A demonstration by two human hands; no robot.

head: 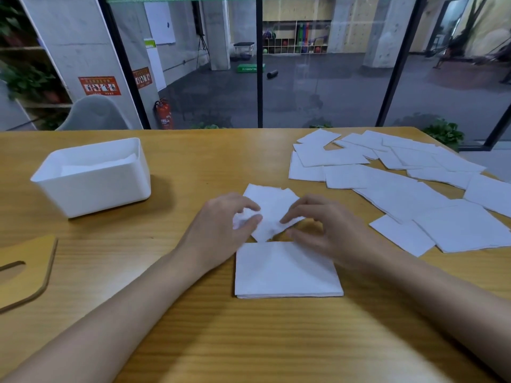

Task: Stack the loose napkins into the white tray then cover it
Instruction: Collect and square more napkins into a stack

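Stacking is judged in hand: a crumpled napkin is pinched by left hand and right hand just beyond a small pile on the desk, white tray well apart leftward, so flattening onto that pile is needed next.

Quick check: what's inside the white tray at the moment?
The white tray holds napkins; the top sheet can be seen over the near rim. The near wall hides everything lower, so the count and the tray's bottom cannot be seen.
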